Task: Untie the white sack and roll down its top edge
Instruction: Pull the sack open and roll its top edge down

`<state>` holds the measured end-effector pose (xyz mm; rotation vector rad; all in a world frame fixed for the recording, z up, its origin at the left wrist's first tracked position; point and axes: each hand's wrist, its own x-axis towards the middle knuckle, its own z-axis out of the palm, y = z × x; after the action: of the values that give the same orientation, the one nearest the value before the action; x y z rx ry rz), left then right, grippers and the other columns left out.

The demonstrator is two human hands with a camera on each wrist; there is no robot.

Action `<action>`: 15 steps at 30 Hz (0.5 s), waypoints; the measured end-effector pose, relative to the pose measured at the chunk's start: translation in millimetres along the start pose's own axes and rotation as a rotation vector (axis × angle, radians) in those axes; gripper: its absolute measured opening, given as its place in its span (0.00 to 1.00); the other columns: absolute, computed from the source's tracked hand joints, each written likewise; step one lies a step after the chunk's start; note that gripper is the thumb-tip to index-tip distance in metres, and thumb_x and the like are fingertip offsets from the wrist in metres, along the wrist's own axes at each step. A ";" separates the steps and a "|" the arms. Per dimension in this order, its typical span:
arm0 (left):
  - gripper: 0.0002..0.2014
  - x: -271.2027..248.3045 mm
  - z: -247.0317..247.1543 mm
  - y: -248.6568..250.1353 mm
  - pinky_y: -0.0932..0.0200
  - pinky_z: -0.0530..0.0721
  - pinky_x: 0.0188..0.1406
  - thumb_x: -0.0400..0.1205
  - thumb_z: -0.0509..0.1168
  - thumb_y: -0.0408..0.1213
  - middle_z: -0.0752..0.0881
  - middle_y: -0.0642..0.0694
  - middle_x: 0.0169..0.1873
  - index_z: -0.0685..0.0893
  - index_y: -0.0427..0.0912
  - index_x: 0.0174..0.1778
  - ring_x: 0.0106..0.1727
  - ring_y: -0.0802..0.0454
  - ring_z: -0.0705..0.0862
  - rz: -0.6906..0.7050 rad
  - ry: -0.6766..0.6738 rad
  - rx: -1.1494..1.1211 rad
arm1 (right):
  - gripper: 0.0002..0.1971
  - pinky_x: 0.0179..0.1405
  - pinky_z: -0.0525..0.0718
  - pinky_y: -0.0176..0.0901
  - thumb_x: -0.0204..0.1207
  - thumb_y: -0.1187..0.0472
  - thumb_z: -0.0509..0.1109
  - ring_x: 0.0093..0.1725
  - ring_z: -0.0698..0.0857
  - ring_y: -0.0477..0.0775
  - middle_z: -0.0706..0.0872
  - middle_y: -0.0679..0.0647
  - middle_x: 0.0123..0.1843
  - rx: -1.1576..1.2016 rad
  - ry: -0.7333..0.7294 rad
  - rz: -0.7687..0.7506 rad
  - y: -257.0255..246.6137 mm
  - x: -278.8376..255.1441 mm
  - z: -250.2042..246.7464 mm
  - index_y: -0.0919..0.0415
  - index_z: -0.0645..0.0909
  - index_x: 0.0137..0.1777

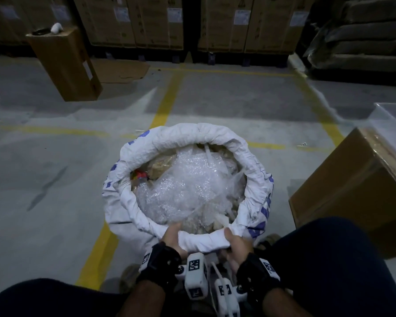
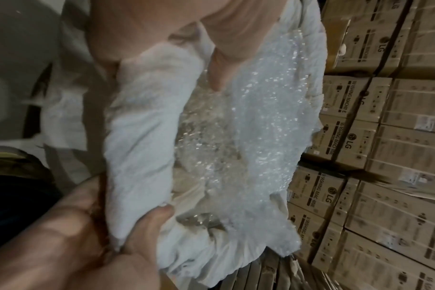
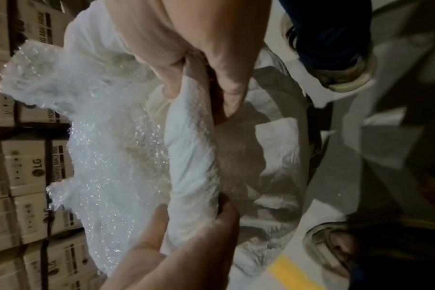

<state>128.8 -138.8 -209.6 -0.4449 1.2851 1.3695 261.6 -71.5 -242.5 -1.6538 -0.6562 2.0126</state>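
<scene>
Gripping white sack [image 1: 146,145] rim: left hand [image 1: 173,239]; right hand [image 1: 237,243]

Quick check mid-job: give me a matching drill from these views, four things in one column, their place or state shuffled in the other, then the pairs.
Things:
1. sack
2. bubble wrap
3. left hand
4. right hand

States:
A. fills the open mouth
B. grips the near rim, on the person's right
C. open, top edge rolled into a thick collar
D. grips the near rim, on the person's left

Pairs: 1-C, 2-A, 3-D, 4-B
</scene>
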 end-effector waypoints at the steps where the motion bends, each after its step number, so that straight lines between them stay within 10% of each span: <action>1: 0.25 0.5 3.5 -0.6 0.45 0.76 0.56 0.86 0.54 0.44 0.79 0.36 0.52 0.68 0.34 0.77 0.49 0.37 0.81 0.011 -0.027 -0.061 | 0.20 0.50 0.85 0.59 0.81 0.56 0.65 0.61 0.83 0.70 0.82 0.70 0.63 0.067 -0.049 0.026 -3.9 -2.4 4.7 0.73 0.76 0.65; 4: 0.26 2.3 10.3 -0.5 0.44 0.76 0.65 0.85 0.56 0.47 0.78 0.35 0.62 0.71 0.34 0.74 0.72 0.36 0.75 0.060 -0.077 -0.119 | 0.20 0.44 0.88 0.55 0.84 0.56 0.59 0.57 0.85 0.68 0.84 0.72 0.61 0.217 -0.189 0.028 -13.4 -0.5 10.4 0.73 0.76 0.65; 8: 0.24 13.0 7.2 2.0 0.43 0.70 0.73 0.82 0.58 0.40 0.79 0.31 0.58 0.74 0.24 0.66 0.70 0.33 0.75 -0.008 -0.120 -0.132 | 0.14 0.34 0.87 0.46 0.85 0.59 0.56 0.38 0.88 0.61 0.90 0.60 0.34 0.257 -0.229 -0.013 -33.1 -15.8 24.3 0.70 0.78 0.56; 12: 0.11 17.6 0.9 -1.9 0.38 0.73 0.71 0.75 0.62 0.34 0.83 0.30 0.47 0.80 0.26 0.44 0.53 0.34 0.82 -0.050 -0.137 -0.065 | 0.19 0.56 0.68 0.24 0.85 0.67 0.57 0.68 0.73 0.60 0.75 0.58 0.73 0.303 -0.043 -0.194 -49.3 -19.8 45.3 0.69 0.67 0.74; 15: 0.24 28.4 -7.9 -4.0 0.34 0.80 0.59 0.78 0.65 0.42 0.83 0.27 0.59 0.78 0.22 0.59 0.62 0.31 0.81 -0.090 -0.078 0.075 | 0.13 0.59 0.68 0.46 0.86 0.57 0.55 0.49 0.78 0.60 0.81 0.51 0.56 0.326 -0.214 0.008 -51.3 -22.0 35.8 0.64 0.75 0.60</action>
<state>121.2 -133.6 -237.9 -0.3895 1.2339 1.2480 232.6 -47.5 -187.9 -1.2682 -0.3648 2.1851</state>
